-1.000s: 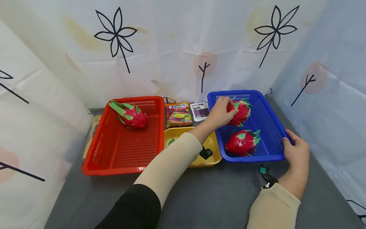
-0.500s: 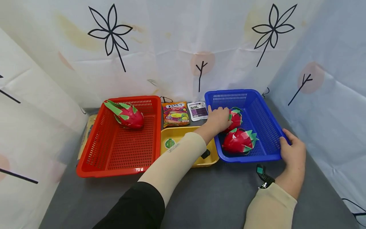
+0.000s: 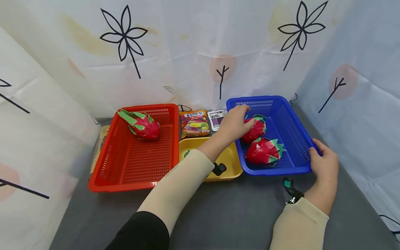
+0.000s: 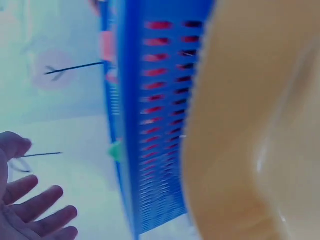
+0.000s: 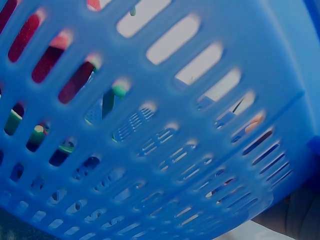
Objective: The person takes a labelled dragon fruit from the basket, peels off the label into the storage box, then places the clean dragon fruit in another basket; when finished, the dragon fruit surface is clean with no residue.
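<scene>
My left hand is over the left side of a blue plastic basket. Its fingers are spread and hold nothing in the left wrist view. Right beside it lies a red dragon fruit with green scales. A second dragon fruit lies just in front of that one. With my right hand I grip the basket's right rim near the front corner. Through the slots of the basket wall, parts of the fruit show in the right wrist view.
A red basket on the left holds another dragon fruit. Between the baskets stands a yellow tray, partly under my left forearm. Behind it lie a candy bag and a white-and-purple packet. Patterned cloth walls enclose the grey table.
The farther dragon fruit in the blue basket has shifted left and closer to the front one. My left hand has come off it. My right hand keeps its grip on the rim.
</scene>
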`<state>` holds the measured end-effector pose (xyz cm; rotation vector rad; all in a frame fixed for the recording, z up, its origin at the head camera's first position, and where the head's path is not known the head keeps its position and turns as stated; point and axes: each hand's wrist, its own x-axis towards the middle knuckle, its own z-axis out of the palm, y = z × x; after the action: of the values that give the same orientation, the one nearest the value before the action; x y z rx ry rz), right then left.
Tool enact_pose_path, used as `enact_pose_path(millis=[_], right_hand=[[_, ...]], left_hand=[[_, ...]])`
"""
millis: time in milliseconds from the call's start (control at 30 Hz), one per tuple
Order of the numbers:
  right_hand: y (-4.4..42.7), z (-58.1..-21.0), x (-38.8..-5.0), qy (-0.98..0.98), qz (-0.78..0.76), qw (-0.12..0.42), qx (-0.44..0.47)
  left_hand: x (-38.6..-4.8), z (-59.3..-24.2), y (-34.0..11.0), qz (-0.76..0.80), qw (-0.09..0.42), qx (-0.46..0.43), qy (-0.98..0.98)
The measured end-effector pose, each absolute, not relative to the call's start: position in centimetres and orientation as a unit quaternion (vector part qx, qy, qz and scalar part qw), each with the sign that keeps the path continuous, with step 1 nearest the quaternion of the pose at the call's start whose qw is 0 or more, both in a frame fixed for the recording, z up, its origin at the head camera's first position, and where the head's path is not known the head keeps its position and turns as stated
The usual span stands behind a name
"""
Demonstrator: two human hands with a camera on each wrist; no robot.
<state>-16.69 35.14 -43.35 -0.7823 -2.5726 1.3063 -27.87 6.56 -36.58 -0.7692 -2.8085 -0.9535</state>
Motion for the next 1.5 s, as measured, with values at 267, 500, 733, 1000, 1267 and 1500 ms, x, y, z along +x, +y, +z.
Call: enact_pose_path(millis=[267,500,733,1000,1267,1500], right_hand=[[35.4,-43.2,-16.9,-0.863,0.427,0.077,-0.259],[35.2,-43.2,-17.2,-0.856,0.436,0.078,-0.266],[35.2,-43.2,-17.1,-0.857,0.438,0.085,-0.255],[35.3,-43.5,-16.6,-0.851,0.444,0.079,-0.270],[35.1,-43.2,-16.8,-0.850,0.439,0.075,-0.280],[34.8,-43.2,-17.0,-0.851,0.441,0.075,-0.277]], left_hand=[[-24.7,-34.0,3.2,-0.391,0.094,-0.252,-0.880],[-22.2,-33.5,-0.8,-0.438,0.157,-0.231,-0.854],[-19.4,-34.4,-5.5,-0.477,0.253,-0.228,-0.810],[-15.5,-36.7,-11.9,-0.483,0.328,-0.172,-0.793],[-11.9,-37.1,-16.2,-0.468,0.416,-0.148,-0.766],[-9.8,-37.6,-20.2,-0.447,0.463,-0.067,-0.763]])
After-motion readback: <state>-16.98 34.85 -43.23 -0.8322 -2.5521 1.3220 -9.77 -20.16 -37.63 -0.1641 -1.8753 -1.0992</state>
